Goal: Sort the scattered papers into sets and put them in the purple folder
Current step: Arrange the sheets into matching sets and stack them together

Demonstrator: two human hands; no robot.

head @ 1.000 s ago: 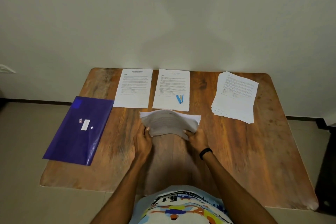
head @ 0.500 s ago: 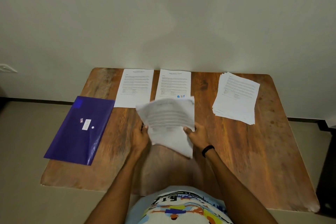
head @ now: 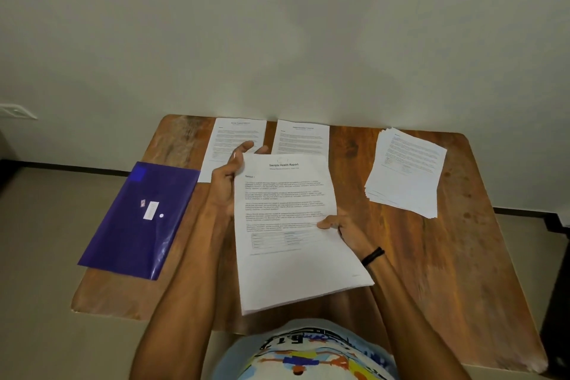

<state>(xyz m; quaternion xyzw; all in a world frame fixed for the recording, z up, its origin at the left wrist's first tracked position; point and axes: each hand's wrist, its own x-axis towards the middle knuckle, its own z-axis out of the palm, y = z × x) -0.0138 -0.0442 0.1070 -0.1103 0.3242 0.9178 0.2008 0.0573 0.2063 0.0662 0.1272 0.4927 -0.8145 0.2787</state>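
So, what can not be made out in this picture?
Head view only:
- Body text of the held stack: too small and blurred.
- Lower part of the middle sheet: hidden behind the held stack.
- Label on the purple folder: too small to read.
- Fingers of the right hand: hidden under the held stack.

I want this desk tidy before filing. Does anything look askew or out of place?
The purple folder lies slanted, its left side hanging past the table edge. The loose paper stack at far right is fanned and crooked, its edges unaligned. The Sample Health Report stack in the right hand looks fairly even.
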